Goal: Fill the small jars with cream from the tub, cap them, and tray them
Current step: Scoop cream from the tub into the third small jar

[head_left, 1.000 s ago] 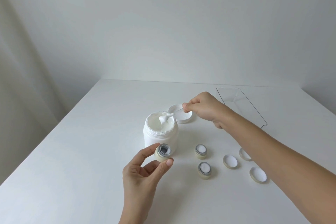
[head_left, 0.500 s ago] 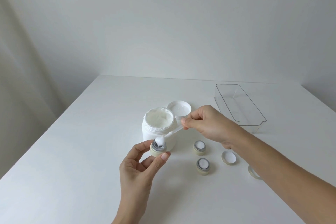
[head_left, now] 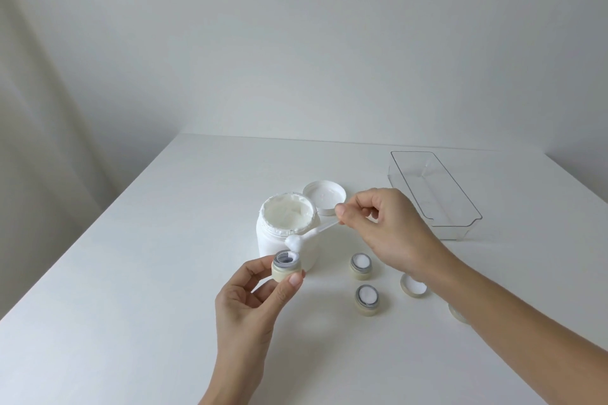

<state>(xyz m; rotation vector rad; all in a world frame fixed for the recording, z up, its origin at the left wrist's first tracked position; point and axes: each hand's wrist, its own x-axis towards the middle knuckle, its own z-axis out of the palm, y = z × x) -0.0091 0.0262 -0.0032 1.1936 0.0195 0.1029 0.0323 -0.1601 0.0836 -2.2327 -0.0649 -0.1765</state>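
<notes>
two hands up over the bench (head_left: 131, 273): left hand (head_left: 250, 302) pinches a small jar (head_left: 287, 268) (mouth partly creamed), right hand (head_left: 378, 233) grips a spatula (head_left: 316, 233), its cream blob just above the jar, tub (head_left: 288, 227) open behind.

The setting is a plain indoor room, most likely a home or a small studio work area; the exact type cannot be confirmed. Evidence: a smooth white surface (head_left: 138, 273) stands in a corner formed by bare, unmarked pale walls (head_left: 329, 43), with a soft vertical fold resembling a light curtain (head_left: 29, 108) at the left edge. Lighting is even and diffuse. The items on the surface are domestic or cosmetic in scale: an open white tub of cream (head_left: 287, 233), its removed lid (head_left: 324, 197), small pale jars (head_left: 361, 266) with loose caps (head_left: 413, 286), and a clear plastic tray (head_left: 434, 194).
</notes>
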